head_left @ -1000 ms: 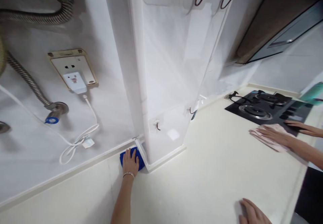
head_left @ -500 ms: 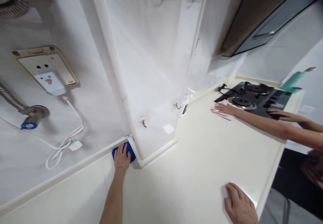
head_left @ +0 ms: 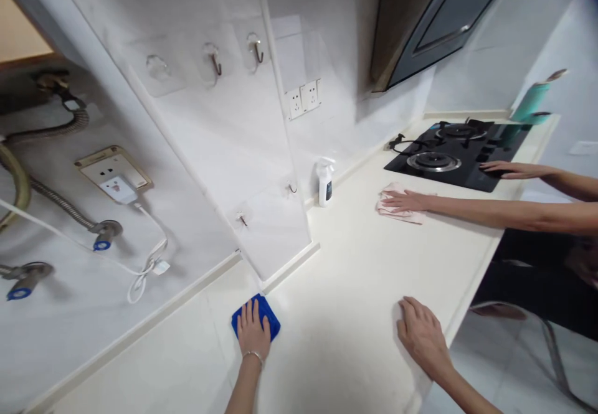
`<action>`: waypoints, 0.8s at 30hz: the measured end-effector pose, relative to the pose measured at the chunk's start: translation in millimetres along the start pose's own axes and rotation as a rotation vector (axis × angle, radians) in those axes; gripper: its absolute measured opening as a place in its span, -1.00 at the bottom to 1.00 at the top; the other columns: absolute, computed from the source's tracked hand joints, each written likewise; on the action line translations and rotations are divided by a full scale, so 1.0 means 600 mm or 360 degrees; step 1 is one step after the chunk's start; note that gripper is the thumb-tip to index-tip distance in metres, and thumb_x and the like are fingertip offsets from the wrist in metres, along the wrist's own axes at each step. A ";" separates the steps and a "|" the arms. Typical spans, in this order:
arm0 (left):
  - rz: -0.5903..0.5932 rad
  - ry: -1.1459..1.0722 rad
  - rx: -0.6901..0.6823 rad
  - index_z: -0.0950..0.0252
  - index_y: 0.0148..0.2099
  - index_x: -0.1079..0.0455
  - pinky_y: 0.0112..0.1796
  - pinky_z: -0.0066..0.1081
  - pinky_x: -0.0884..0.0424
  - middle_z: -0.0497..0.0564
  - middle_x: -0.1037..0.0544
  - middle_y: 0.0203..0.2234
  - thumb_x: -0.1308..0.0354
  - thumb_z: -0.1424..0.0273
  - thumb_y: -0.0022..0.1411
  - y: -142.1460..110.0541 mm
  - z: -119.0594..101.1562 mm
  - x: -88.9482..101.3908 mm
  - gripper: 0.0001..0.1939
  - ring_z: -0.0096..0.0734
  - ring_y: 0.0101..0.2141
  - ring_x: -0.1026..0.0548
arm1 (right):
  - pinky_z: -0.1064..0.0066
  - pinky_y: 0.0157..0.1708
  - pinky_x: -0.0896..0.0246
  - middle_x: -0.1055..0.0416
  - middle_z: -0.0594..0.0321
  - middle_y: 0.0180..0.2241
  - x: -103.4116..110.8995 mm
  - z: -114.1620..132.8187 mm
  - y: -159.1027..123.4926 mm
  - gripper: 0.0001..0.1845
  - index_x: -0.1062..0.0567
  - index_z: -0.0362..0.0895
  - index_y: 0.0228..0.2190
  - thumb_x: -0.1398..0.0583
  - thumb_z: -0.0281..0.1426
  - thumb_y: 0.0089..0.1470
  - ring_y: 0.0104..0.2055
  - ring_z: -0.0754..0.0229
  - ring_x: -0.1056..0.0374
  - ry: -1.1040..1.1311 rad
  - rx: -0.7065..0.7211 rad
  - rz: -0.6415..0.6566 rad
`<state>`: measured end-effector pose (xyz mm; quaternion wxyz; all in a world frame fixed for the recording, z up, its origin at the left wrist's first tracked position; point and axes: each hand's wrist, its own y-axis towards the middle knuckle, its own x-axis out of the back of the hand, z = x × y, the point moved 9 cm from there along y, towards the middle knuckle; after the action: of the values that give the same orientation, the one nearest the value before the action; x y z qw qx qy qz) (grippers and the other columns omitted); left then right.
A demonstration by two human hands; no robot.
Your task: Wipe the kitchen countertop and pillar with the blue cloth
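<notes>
My left hand [head_left: 253,330] lies flat with its fingers spread on top of a folded blue cloth [head_left: 273,320]. The cloth rests on the white countertop [head_left: 336,314], just in front of the wall pillar's corner. Near the counter's front edge, my right hand [head_left: 423,333] leans on the surface, its fingers loosely bent and nothing visible in them.
Another person's hand [head_left: 404,201] presses a pink cloth [head_left: 392,215] on the counter, and their other hand [head_left: 507,168] is at the black gas stove [head_left: 467,177]. A white spray bottle [head_left: 326,183] stands by the wall. The pillar [head_left: 224,171] juts into the counter.
My left hand and the blue cloth have come out from the pillar's corner toward me. The other person's pink cloth is farther from the stove. The view has shifted.
</notes>
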<state>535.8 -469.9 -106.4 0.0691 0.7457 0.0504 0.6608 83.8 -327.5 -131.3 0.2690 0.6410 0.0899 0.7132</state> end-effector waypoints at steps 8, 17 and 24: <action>-0.0014 -0.0033 -0.0157 0.24 0.38 -0.07 0.33 -0.02 0.00 0.07 -0.18 0.35 0.16 0.33 0.34 -0.096 -0.146 -0.019 -0.42 -0.18 0.35 -0.04 | 0.09 0.18 -0.08 -0.29 -0.09 0.10 0.016 0.009 0.003 -0.63 -0.30 -0.25 0.01 -0.01 -0.50 0.16 0.13 -0.06 -0.21 -0.0057 -0.0010 0.0017; 0.0111 -0.0320 -0.0476 0.17 0.41 0.08 0.33 0.10 0.03 0.07 -0.07 0.39 0.10 0.15 0.33 -0.147 -0.343 -0.041 -0.33 -0.05 0.37 0.03 | 0.07 0.17 -0.07 -0.30 -0.03 0.09 -0.004 -0.005 0.002 -0.62 -0.31 -0.19 0.00 -0.02 -0.48 0.13 0.13 -0.05 -0.20 0.0047 -0.0034 0.0003; 0.0074 -0.0495 -0.0529 0.20 0.40 0.04 0.33 0.16 0.04 0.12 -0.09 0.37 0.05 0.25 0.31 -0.147 -0.350 -0.047 -0.35 0.00 0.36 0.01 | 0.07 0.16 -0.06 -0.30 -0.02 0.07 0.014 0.002 0.012 -0.55 -0.28 -0.16 0.04 -0.01 -0.50 0.09 0.12 -0.05 -0.19 0.0071 -0.0086 0.0028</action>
<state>325.4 -380.2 -124.6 0.1826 0.8180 -0.0876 0.5384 82.6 -329.6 -120.1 0.2778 0.6181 0.0709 0.7319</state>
